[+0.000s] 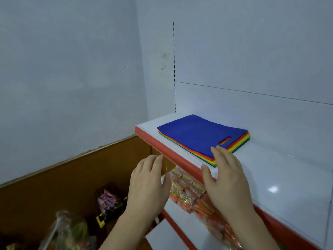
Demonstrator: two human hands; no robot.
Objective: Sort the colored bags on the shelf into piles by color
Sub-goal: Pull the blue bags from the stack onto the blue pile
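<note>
One flat stack of colored bags (196, 134) lies on the white shelf (281, 170) near its left end. A blue bag with a cut-out handle is on top; red, orange, yellow and green edges show beneath it. My right hand (223, 174) is open, its fingertips at the stack's near corner, palm over the shelf's front edge. My left hand (149, 179) is open in front of the shelf's red front strip (162, 147), left of the stack, holding nothing.
A lower shelf (182, 212) holds orange and gold packets (191, 190). Below left are a brown wooden panel (54, 186), a dark basket of small items (110, 201) and a clear plastic bag (68, 230). White walls close the shelf at the back and left.
</note>
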